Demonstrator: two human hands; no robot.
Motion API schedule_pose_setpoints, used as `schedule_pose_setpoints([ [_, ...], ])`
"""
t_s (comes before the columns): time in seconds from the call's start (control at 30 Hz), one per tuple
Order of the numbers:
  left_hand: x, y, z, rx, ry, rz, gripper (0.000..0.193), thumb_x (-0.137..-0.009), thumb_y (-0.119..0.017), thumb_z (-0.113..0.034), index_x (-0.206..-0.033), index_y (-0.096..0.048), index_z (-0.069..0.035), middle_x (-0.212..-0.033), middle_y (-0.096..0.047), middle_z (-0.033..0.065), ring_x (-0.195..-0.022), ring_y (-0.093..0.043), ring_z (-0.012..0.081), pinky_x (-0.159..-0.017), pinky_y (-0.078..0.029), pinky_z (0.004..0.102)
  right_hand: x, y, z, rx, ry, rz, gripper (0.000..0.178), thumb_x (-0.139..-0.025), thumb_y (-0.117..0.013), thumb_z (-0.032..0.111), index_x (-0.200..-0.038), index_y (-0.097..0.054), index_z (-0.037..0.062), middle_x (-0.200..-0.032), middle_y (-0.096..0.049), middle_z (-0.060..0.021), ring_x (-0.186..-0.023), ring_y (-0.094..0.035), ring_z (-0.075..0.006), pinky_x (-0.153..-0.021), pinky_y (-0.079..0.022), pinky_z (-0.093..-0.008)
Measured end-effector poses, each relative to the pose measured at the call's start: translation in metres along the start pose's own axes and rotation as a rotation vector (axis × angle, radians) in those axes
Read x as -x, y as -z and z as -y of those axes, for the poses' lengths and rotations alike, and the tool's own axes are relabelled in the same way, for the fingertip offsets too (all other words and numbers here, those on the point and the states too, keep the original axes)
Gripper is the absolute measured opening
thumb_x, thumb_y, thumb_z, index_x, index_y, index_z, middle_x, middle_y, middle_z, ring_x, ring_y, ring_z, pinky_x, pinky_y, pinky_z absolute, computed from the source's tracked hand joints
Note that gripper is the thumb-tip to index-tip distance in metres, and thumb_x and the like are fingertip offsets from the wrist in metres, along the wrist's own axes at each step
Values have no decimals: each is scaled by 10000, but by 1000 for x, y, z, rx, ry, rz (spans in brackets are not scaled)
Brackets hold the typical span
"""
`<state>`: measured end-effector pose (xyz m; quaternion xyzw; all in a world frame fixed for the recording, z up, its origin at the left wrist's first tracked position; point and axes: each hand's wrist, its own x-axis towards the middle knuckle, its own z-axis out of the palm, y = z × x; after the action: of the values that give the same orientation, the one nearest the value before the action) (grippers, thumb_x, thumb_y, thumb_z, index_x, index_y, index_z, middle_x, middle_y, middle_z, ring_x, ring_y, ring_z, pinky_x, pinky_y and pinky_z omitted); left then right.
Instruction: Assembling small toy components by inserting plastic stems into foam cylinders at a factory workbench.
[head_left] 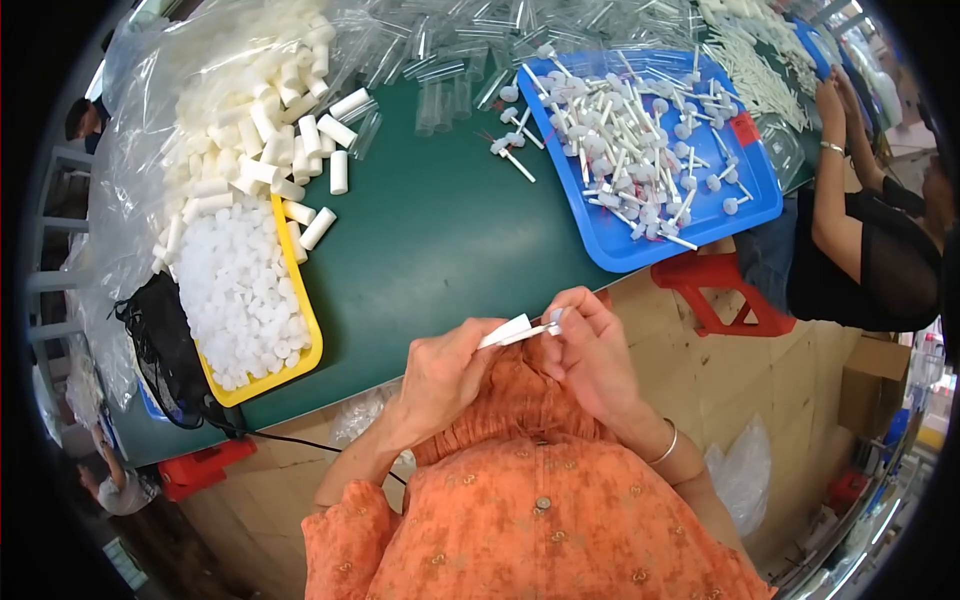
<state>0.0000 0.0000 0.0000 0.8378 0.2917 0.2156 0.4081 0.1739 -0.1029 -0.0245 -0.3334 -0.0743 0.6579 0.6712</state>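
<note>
In front of my body, just off the table's near edge, my left hand [447, 366] pinches a white cylinder [508, 330]. My right hand [594, 354] is closed on a thin white stick with a small round head [537, 331]. The stick's free end lies alongside the cylinder; whether it goes into it I cannot tell. Many similar sticks with pale round heads and thin red wires [640, 150] are heaped in a blue tray [612, 258] at the upper right. To the left, a yellow tray [313, 335] holds small white caps [245, 300].
Cream cylinders [265, 120] spill from a clear bag at the far left of the green table [440, 240]. Clear tubes [440, 100] lie along the back. A black mesh pouch [165, 335] rests beside the yellow tray. A person [850, 230] sits at the right near a red stool [715, 295].
</note>
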Motion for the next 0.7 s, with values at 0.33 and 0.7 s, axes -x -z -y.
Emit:
schedule_pose_setpoints([
  [0.33,-3,-3,-7,46,14,123,227,-863,-591,36,-1079,-600,-33,-783,-642,139,-657,-647,273,-574,-504,339,3,-9,-14,176,141,-69,102,-963,-587,108,-1021,-528,48,-1067,-598,-100,-832,-604,-117,-593,-522,-232],
  [0.7,0,-8,-25,444,251,90,237,-946,-478,-18,-1181,-463,5,-978,-606,111,-890,-591,175,-772,-464,285,-3,-9,-23,363,394,-33,120,-908,-639,5,-1002,-564,3,-1041,-605,-89,-860,-599,-96,-690,-524,-228],
])
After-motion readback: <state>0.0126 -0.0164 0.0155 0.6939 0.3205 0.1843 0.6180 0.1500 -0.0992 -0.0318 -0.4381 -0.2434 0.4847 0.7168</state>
